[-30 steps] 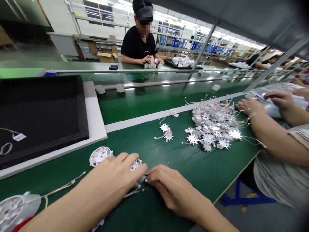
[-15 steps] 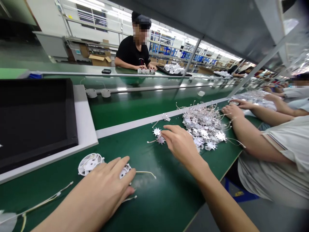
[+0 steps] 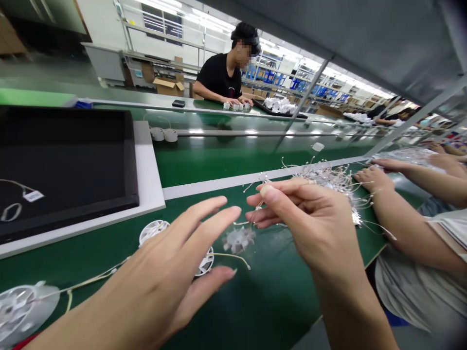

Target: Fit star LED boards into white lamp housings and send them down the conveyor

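Note:
My right hand (image 3: 310, 218) pinches the thin lead wire of a star-shaped metallic board (image 3: 239, 239), which hangs blurred below the fingertips. Close to the board on its left, my left hand (image 3: 171, 262) is open, thumb and fingers spread, with nothing held. Under and behind the left hand lie white round plastic housings; one housing (image 3: 153, 230) shows past the knuckles and another housing (image 3: 206, 262) is partly hidden by the fingers, a pale wire running out beside it. A third housing (image 3: 27, 308) sits at lower left. Behind my right hand is a pile of wired star-shaped boards (image 3: 328, 176).
A black tray (image 3: 73, 160) with a white frame stands at left on the green bench (image 3: 270, 291). A white strip (image 3: 219, 182) crosses the bench. A co-worker's arms (image 3: 397, 194) reach in at right. Another person (image 3: 226, 78) works across the bench.
My right hand has picked up a star-shaped board by its wire and brought it nearer the left hand. My left hand has risen off the housing and opened. The view has shifted left.

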The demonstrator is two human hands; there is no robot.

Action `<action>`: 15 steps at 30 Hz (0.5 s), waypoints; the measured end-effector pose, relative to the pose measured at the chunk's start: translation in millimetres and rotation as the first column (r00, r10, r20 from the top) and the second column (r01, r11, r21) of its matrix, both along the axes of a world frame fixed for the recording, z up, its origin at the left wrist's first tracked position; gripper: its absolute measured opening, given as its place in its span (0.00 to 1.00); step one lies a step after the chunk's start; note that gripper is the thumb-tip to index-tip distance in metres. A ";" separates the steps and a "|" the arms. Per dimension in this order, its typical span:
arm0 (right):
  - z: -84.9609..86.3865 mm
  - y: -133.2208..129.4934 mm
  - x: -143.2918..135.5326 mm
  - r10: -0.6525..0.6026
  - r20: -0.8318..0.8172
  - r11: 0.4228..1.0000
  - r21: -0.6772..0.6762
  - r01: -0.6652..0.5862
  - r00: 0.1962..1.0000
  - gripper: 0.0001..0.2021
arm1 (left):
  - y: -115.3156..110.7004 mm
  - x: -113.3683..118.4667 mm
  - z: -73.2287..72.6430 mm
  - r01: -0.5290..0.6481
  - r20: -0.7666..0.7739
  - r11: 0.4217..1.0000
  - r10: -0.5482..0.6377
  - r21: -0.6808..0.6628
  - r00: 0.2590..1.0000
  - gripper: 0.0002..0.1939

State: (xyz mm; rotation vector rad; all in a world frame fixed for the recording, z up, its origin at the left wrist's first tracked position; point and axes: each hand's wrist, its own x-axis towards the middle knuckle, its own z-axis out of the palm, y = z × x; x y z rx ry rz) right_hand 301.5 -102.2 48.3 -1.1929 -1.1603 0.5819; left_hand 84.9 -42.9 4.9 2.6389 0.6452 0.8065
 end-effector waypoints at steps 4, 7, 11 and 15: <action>5.0 4.7 -13.6 0.133 -0.123 0.988 -0.065 -0.142 0.983 0.07 | -3.5 3.6 13.8 0.161 0.183 0.844 -0.076 -0.511 0.980 0.23; 0.0 8.6 -9.3 0.110 -0.111 0.988 -0.097 -0.120 0.988 0.07 | -2.2 3.7 20.5 0.181 0.244 0.552 0.042 -0.814 0.969 0.15; -15.9 5.1 2.5 -0.056 0.103 0.994 -0.092 0.066 0.993 0.06 | 4.9 1.2 24.5 0.302 0.330 0.275 0.062 -0.913 0.942 0.12; -31.6 -7.9 6.1 -0.439 0.452 0.897 0.175 0.405 0.777 0.19 | 12.2 2.6 27.1 0.305 0.328 0.215 0.078 -0.928 0.942 0.12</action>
